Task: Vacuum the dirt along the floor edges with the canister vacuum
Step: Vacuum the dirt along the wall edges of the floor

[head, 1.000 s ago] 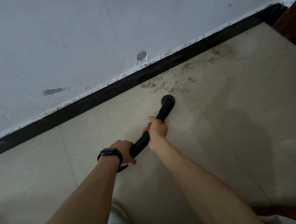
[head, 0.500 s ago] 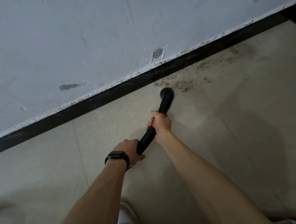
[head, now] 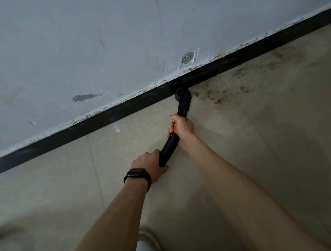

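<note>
The black vacuum tube (head: 183,109) ends in its nozzle (head: 181,93), which sits at the foot of the black skirting (head: 103,118), just left of the brown dirt (head: 210,93) strewn along the floor (head: 255,149) edge. The right hand (head: 182,128) grips the tube at its orange collar (head: 175,130), fingers wrapped round. The left hand (head: 149,163), a watch (head: 138,176) on its wrist, grips the lower bend. Black against black, the nozzle mouth may or may not lie flat. Best to hold it low, tight to the skirting, and draw it slowly rightward through the dirt.
</note>
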The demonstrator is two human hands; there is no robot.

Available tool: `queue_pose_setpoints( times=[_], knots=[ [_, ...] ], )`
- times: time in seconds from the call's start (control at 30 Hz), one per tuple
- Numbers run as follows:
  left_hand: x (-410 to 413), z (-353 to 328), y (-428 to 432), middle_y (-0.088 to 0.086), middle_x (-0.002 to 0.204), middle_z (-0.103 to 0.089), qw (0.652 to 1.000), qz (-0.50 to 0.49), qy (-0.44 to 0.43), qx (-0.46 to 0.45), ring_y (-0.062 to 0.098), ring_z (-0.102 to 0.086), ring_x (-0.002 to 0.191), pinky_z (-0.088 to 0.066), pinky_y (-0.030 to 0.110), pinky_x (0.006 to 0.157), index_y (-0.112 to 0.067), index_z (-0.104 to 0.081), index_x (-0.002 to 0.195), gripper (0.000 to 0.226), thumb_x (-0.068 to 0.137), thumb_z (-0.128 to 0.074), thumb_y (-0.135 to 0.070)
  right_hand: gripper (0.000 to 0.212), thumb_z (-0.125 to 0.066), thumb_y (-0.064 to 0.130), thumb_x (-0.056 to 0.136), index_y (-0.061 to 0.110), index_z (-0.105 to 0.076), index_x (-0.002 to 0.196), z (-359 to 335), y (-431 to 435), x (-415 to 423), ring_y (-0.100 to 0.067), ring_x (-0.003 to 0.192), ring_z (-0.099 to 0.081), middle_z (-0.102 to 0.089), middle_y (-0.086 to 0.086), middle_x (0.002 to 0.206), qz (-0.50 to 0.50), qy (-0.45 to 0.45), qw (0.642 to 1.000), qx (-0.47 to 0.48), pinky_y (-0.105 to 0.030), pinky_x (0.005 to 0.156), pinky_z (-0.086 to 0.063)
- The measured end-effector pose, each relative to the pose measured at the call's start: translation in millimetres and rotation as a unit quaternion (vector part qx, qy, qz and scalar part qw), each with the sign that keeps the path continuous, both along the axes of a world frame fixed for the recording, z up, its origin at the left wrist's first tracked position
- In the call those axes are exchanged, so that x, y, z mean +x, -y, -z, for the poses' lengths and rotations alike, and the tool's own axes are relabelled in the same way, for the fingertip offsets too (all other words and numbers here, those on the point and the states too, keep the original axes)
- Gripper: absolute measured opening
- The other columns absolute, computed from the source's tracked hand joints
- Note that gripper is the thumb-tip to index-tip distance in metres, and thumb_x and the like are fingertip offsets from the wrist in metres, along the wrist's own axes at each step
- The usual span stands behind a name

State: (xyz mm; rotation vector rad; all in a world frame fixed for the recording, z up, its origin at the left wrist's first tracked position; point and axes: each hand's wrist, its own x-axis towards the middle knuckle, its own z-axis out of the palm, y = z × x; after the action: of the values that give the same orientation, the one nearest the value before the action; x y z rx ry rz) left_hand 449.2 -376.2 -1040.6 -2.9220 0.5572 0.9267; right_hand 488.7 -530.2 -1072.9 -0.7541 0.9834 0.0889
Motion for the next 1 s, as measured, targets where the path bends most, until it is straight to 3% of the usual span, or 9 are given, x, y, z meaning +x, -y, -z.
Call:
queue_pose_setpoints(
  times=[0.27, 0.5, 0.67, 0.77, 0.9, 1.0],
  knots=[
    [1, 0, -44, -0.009, 0.074, -0.05, 0.999, -0.018, 0.045, -0.015, 0.02, -0.057, 0.068, -0.047, 0.031, 0.06, -0.028, -0.044, 0.109, 0.026, 0.091, -0.05, -0.045, 0.015, -0.065, 0.009, 0.087, 0.011, -0.055, 0.076, 1, -42, 11, -0.015, 0.038, -0.045, -0.051, 0.003, 0.05, 0.009, -0.013, 1.0, 0.013, -0.028, 0.045, -0.046],
    [-7, -4, -81, -0.011, 0.072, -0.051, 0.998, -0.038, 0.054, 0.006, 0.017, -0.055, 0.063, -0.044, 0.029, 0.057, -0.031, -0.042, 0.104, 0.025, 0.089, -0.049, -0.05, 0.015, -0.067, 0.008, 0.09, 0.008, -0.055, 0.099, -2, -82, 7, -0.015, 0.041, -0.046, -0.053, 0.001, 0.056, -0.015, -0.009, 1.0, 0.019, -0.029, 0.046, -0.047],
    [-7, -1, -73, -0.01, 0.065, -0.051, 0.997, 0.032, 0.061, 0.02, 0.015, -0.053, 0.057, -0.04, 0.027, 0.054, -0.033, -0.039, 0.098, 0.031, 0.085, -0.046, -0.06, 0.027, -0.074, 0.01, 0.089, 0.008, -0.052, 0.106, -11, -71, -9, -0.015, 0.043, -0.051, -0.057, -0.002, 0.066, -0.011, -0.014, 1.0, -0.015, -0.03, 0.048, -0.051],
    [-15, 5, -49, -0.011, 0.062, -0.047, 0.994, 0.086, 0.07, 0.006, 0.011, -0.048, 0.053, -0.034, 0.026, 0.05, -0.033, -0.034, 0.094, 0.033, 0.085, -0.043, -0.063, 0.029, -0.073, 0.011, 0.089, 0.01, -0.05, 0.107, -12, -46, -32, -0.014, 0.043, -0.054, -0.06, 0.001, 0.059, 0.018, -0.034, 0.998, -0.055, -0.029, 0.049, -0.051],
    [-26, 14, -15, -0.012, 0.069, -0.046, 0.99, 0.127, 0.043, -0.05, 0.014, -0.058, 0.064, -0.038, 0.028, 0.055, -0.038, -0.026, 0.093, 0.03, 0.085, -0.041, -0.063, 0.027, -0.069, 0.015, 0.093, 0.009, -0.052, 0.113, -11, -16, -66, -0.013, 0.049, -0.06, -0.059, 0.007, 0.051, 0.052, -0.051, 0.993, -0.09, -0.029, 0.056, -0.054],
    [-28, 14, 10, -0.013, 0.075, -0.047, 0.985, 0.154, 0.033, -0.075, 0.017, -0.061, 0.07, -0.037, 0.028, 0.056, -0.041, -0.015, 0.089, 0.035, 0.082, -0.043, -0.061, 0.029, -0.067, 0.021, 0.098, 0.008, -0.054, 0.122, -18, 2, -76, -0.01, 0.047, -0.062, -0.063, 0.002, 0.065, 0.104, -0.068, 0.984, -0.129, -0.028, 0.054, -0.055]
  ],
)
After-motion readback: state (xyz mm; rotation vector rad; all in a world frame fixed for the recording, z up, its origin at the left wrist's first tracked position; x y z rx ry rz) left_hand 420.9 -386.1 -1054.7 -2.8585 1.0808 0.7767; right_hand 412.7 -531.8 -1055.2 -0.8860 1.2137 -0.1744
